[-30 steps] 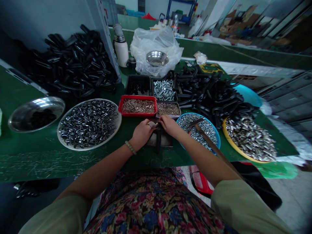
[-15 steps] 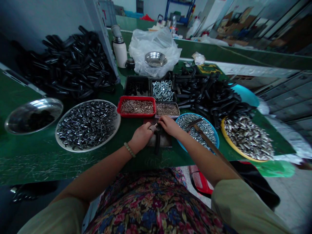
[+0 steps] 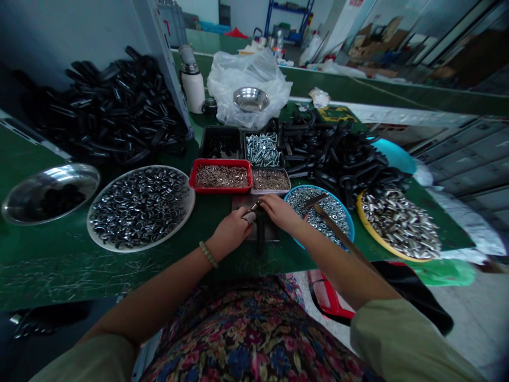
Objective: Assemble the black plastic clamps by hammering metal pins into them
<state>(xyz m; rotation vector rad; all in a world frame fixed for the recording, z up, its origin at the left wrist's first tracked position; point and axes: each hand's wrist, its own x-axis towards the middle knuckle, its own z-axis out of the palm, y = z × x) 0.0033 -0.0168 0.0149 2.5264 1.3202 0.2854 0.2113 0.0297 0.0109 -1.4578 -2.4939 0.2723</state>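
My left hand (image 3: 233, 231), a bead bracelet at its wrist, is closed at the upper end of a black curved handle (image 3: 260, 239). My right hand (image 3: 280, 212) pinches a small shiny metal piece (image 3: 255, 206) at that same end, and its fingertips almost meet those of the left. The handle's lower part points toward me over a flat metal plate (image 3: 272, 232) on the green bench. Fingers hide how the metal piece and the handle join.
Ahead are a red tray (image 3: 221, 188) of thin metal pins and a black tray of screws (image 3: 262, 148). A plate of metal rings (image 3: 139, 209) lies left. To the right, a hammer (image 3: 332, 223) rests across a blue basin of nuts (image 3: 292, 199), near a yellow basin (image 3: 368, 233) of metal parts.
Both hands stay together at the handle's upper end and have shifted slightly. The handle's lower end has moved a little to the right, and the metal piece shows more clearly between the fingers.
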